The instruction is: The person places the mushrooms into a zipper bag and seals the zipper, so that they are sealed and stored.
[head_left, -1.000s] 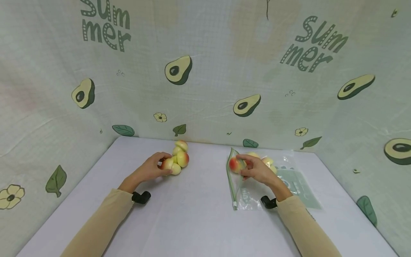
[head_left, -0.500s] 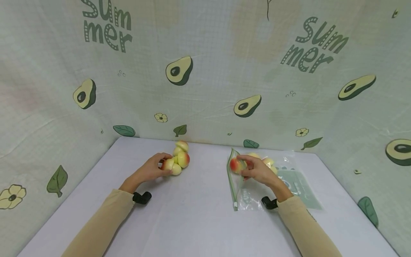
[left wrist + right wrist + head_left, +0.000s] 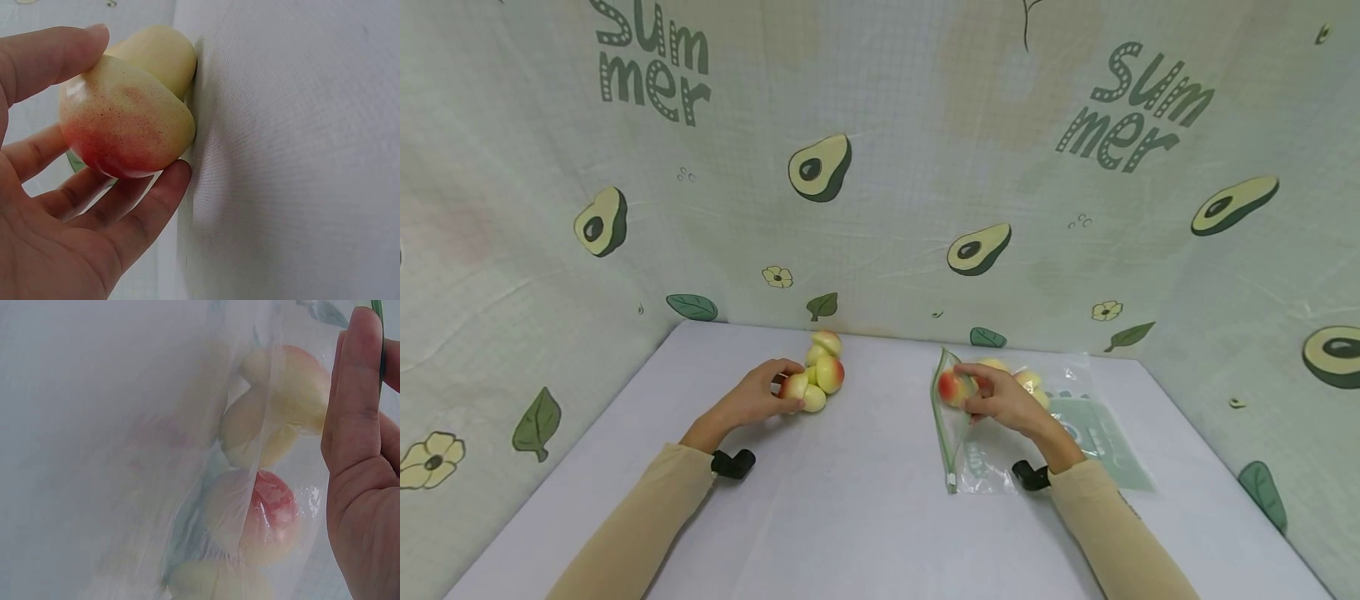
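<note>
- 2 hands at work: the left hand gripped a blushed fruit, thumb above, fingers beneath; the right hand pinched the green edge of the clear bag.
- Location: the gripped fruit was in the left heap; the bag lay right.
- Judgement: sound handling called for a light fruit hold and a steady bag mouth.
- Count: 1 bag; at least 3 fruits left, at least 3 bagged; overlap prevented exact figures.
</note>
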A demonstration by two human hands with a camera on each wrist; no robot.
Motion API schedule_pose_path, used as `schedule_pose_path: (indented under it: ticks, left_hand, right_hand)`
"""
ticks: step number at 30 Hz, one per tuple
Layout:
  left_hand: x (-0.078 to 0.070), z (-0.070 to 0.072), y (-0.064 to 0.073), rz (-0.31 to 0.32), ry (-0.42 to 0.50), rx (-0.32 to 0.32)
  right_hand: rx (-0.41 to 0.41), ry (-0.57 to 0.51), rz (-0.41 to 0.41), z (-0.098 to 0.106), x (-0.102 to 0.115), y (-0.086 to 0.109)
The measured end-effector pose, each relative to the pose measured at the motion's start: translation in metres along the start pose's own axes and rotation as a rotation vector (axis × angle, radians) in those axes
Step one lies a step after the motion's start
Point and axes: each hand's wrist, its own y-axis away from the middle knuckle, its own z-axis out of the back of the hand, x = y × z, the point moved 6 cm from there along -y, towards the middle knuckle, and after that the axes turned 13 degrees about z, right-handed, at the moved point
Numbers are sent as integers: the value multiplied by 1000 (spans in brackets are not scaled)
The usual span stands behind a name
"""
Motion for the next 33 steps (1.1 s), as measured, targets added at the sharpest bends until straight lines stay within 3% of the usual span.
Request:
schedule_pose_path:
  ticks: [16, 26, 33]
  left_hand:
    - [-4, 0, 2, -9, 31, 19]
    - [-7, -1, 4, -18, 44, 34]
    - [-12, -3, 5, -39, 44, 33]
  right_hand:
    - [-2, -14, -17, -2, 1, -1]
    - [11, -39, -16, -5, 30, 2]
    - [9, -37, -17, -6, 32, 3]
